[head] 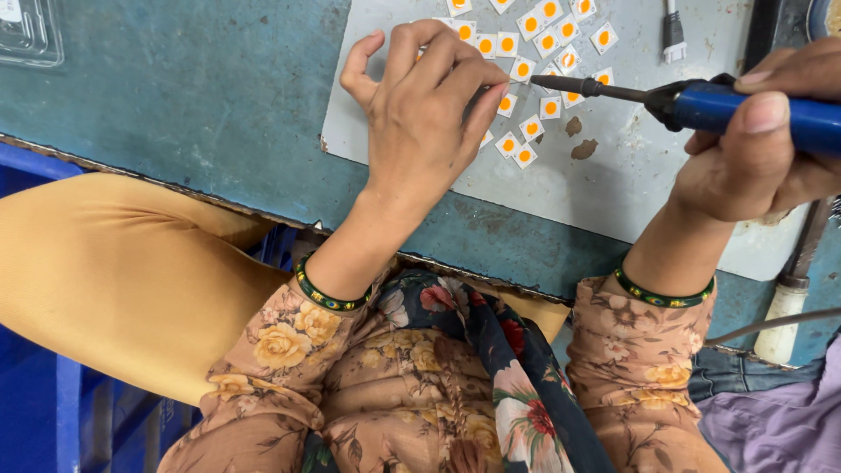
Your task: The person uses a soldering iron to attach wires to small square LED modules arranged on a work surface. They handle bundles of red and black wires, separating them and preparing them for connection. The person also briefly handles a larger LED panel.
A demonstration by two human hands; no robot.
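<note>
Inspecting from the left: a clear plastic tray (pixel 31 35) sits at the far corner of the blue-green table (pixel 193 105), well apart from the work and of no concern. Next, my left hand (pixel 420 114) rests on the grey mat (pixel 631 175), its fingers (pixel 477 96) curled down and pressing at the near edge of the scatter of small white square chips with orange centres (pixel 526 70); I cannot tell whether one chip is pinched under the fingertips, as the hand covers that spot. The dark tip of the soldering iron (pixel 569 85) lies just beside those fingertips, over the chips, and I judge this the main hazard: a small slip of either hand could bring the hot tip onto a finger. The chips lie loose and crowded, some touching, so a nudge from the tip could shift a neighbour or bridge two of them. Two brown marks (pixel 580 140) on the mat suggest earlier scorching; resting the tip there could add more. Further right, my right hand (pixel 753 149) is clenched round the blue handle of the iron, thumb on top, which looks secure. A white-handled tool (pixel 784 315) lies near the table edge by the right wrist, and a sleeve could knock it off. A cable (pixel 771 324) crosses there and might snag.
</note>
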